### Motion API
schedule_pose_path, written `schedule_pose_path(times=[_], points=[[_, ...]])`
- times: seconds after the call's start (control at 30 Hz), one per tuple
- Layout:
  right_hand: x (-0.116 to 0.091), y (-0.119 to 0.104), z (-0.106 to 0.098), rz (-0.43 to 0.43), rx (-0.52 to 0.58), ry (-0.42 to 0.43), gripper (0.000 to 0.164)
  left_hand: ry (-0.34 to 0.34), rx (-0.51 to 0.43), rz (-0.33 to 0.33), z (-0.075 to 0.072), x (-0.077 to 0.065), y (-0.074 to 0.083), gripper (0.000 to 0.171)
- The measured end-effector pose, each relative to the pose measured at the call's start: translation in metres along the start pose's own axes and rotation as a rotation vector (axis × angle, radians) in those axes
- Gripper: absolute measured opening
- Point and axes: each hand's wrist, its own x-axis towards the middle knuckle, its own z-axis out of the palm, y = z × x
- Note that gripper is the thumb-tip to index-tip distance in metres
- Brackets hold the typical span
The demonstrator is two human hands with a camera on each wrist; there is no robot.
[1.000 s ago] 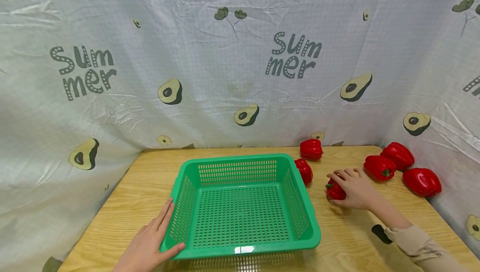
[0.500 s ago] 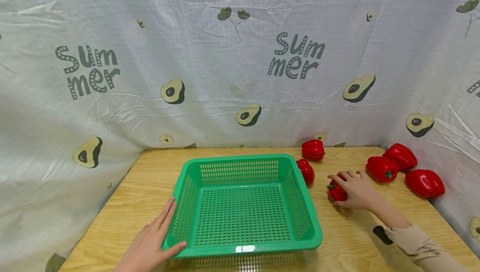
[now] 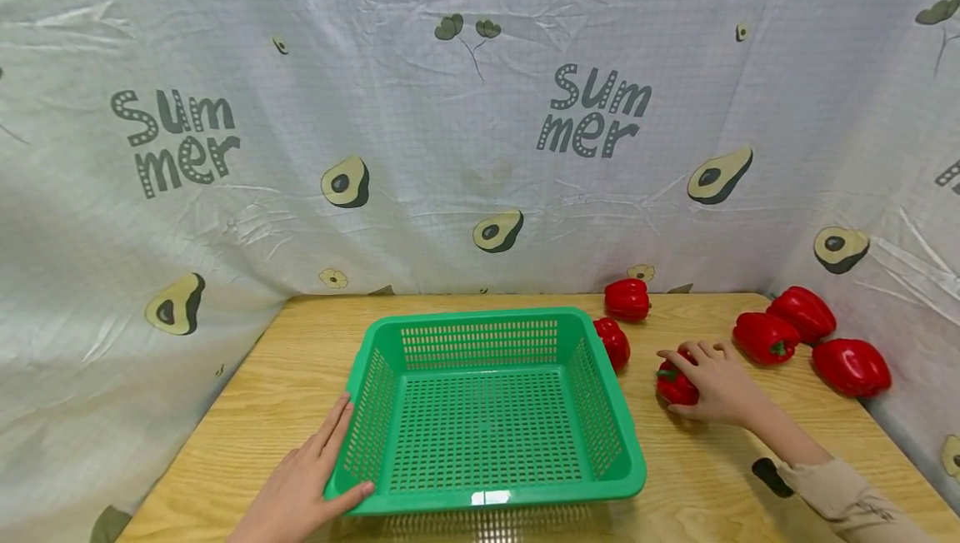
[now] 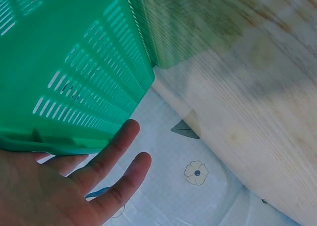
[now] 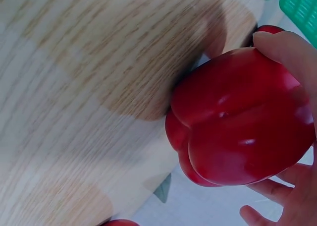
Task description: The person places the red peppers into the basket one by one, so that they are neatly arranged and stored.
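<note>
My left hand point(image 3: 303, 476) rests along the left side of a green plastic basket point(image 3: 487, 503), fingers straight and thumb over the near left corner of its rim. In the left wrist view the fingers point(image 4: 111, 156) lie against the basket's slotted outer wall point(image 4: 84, 82). To the right of the basket my right hand point(image 3: 716, 389) grips a red bell pepper point(image 3: 673, 385), thumb on the near side and fingers over the far side. Seen from the right wrist, this pepper point(image 5: 242, 122) lies on its side low at the table, its lobed bottom toward the camera. No pepper shows inside the basket.
One red bell pepper point(image 3: 612, 345) sits beside the basket's right wall, and another point(image 3: 627, 300) lies behind it. Further peppers point(image 3: 765, 337) point(image 3: 801, 313) point(image 3: 851, 366) cluster at the table's right edge. A printed cloth point(image 3: 420, 151) hangs behind the wooden table point(image 3: 247, 385).
The head view has shifted slightly. My right hand keeps its grip on the bell pepper, which stays in nearly the same place. The left hand remains at the basket.
</note>
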Motion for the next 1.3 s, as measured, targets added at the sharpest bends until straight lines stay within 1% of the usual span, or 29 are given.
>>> schedule_pose_path(times=[0.13,0.27,0.5,0.6,0.77,0.9,1.03,1.2,1.3], points=[[-0.002,-0.002,-0.004,0.013,0.027,0.002,0.075,0.004,-0.001,0.004,0.000,-0.001,0.000,0.090],[-0.002,-0.003,-0.006,0.010,0.044,0.029,0.077,0.005,-0.001,0.004,0.000,0.000,0.001,0.090],[-0.004,-0.003,-0.006,0.001,0.040,0.069,0.080,-0.004,-0.006,0.016,0.001,-0.001,0.000,0.090],[-0.002,-0.005,-0.008,0.003,0.055,0.083,0.082,-0.006,-0.005,0.010,0.001,-0.001,-0.001,0.089],[0.005,-0.009,-0.013,0.000,0.082,0.133,0.079,0.007,0.001,0.010,0.002,-0.001,-0.002,0.090],[0.013,-0.014,-0.020,-0.020,0.121,0.175,0.077,0.017,0.005,0.012,0.002,0.000,-0.001,0.089],[0.022,-0.020,-0.029,-0.035,0.157,0.193,0.076,0.021,0.004,0.012,0.001,0.000,0.000,0.089],[0.033,-0.029,-0.039,-0.038,0.143,0.204,0.077,0.028,0.005,0.017,0.000,-0.001,0.001,0.089],[0.040,-0.032,-0.045,-0.069,0.124,0.221,0.076,0.040,0.005,0.026,0.000,-0.001,0.001,0.089]])
